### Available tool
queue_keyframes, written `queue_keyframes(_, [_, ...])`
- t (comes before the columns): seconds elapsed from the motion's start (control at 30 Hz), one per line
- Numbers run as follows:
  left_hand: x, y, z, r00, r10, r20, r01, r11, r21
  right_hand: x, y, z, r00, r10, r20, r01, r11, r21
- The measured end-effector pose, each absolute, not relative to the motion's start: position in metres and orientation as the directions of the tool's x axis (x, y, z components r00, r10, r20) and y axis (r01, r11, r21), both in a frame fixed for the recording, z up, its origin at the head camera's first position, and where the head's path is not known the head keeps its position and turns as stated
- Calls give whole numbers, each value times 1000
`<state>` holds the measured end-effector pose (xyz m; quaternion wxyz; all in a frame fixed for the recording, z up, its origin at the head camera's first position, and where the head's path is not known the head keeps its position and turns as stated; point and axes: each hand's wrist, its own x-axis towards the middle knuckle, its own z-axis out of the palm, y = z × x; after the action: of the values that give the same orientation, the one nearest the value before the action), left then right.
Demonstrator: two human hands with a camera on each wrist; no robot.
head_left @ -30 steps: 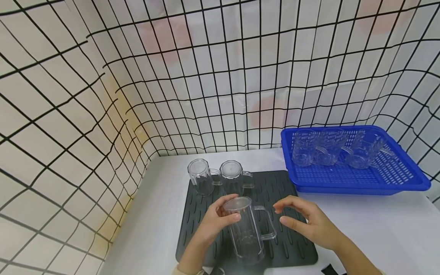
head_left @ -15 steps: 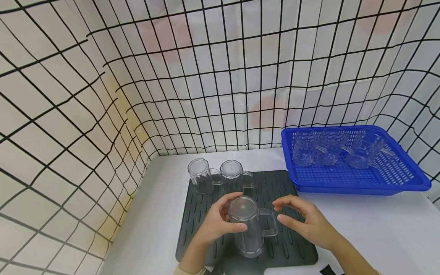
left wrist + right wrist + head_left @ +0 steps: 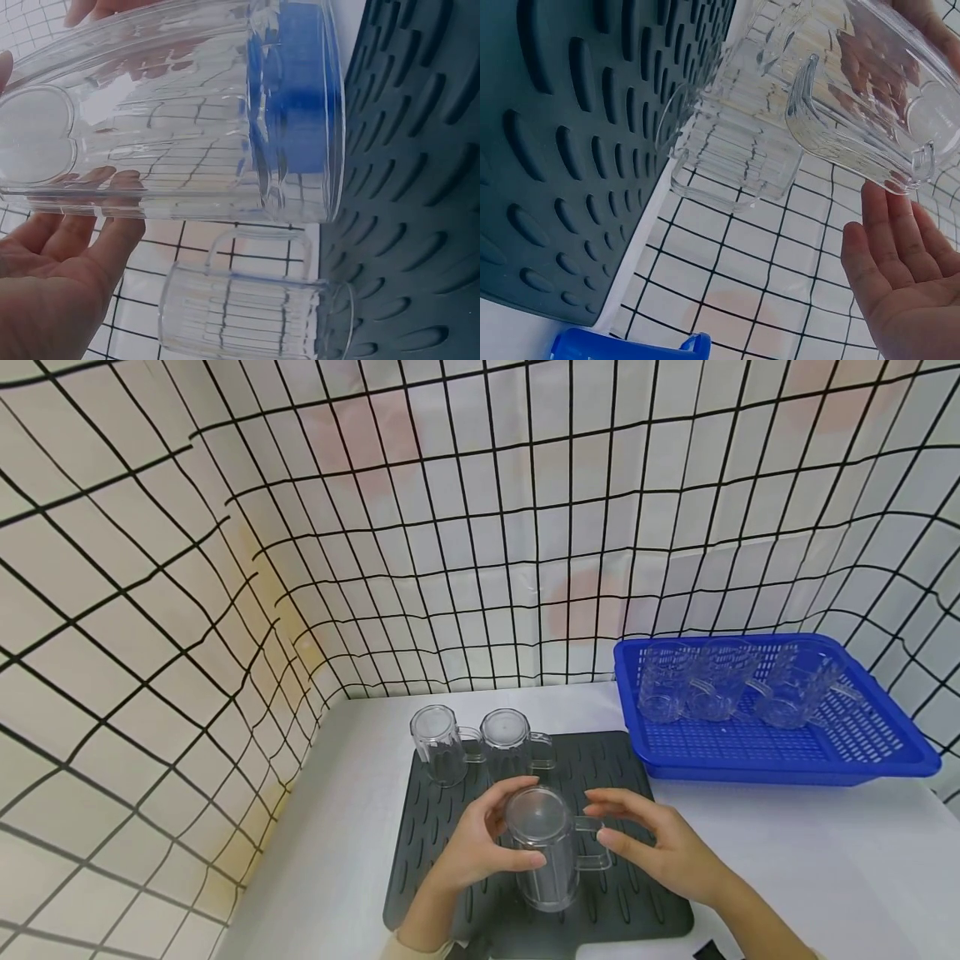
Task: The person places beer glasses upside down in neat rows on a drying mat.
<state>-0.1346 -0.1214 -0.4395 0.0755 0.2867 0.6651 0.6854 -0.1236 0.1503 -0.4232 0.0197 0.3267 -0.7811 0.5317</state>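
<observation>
A clear glass mug [image 3: 549, 868] is held upside down over the dark ribbed mat [image 3: 626, 893], its handle pointing right. My left hand [image 3: 483, 843] grips it near the upturned base, thumb in front and fingers behind. The left wrist view shows the mug's rim facing the mat; whether they touch I cannot tell. By the handle is my right hand [image 3: 660, 843], fingers loosely bent and apart from the thumb. In the right wrist view its fingertips [image 3: 874, 202] are close to the handle. Two more upside-down glass mugs [image 3: 442, 752] [image 3: 507, 747] stand at the mat's back left.
A blue plastic basket [image 3: 750, 768] on the right holds several clear glass mugs [image 3: 783, 702]. Black wire grid [image 3: 536, 560] stands along the back and both sides of the white table [image 3: 330, 827].
The gripped mug has gone from tilted to nearly upright, base up, shifting slightly right and away from me. My right hand has moved a little left, closer to the handle.
</observation>
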Motion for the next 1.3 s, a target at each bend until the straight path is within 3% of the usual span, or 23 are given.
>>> queue_keyframes(0.37, [-137,-117,-437,-818,479,318,318,-85,944,-126,149,-429,-800,-548,246,-452,279,-848])
queue_keyframes(0.73, [-140,-114,-438,-814,495,302,314,-62,947,-127,149,-434,-799,-549,245,-450,277,-849])
queue_keyframes(1.3, [-148,-109,-440,-804,537,254,320,32,947,-127,151,-436,-864,-473,174,-338,289,-896])
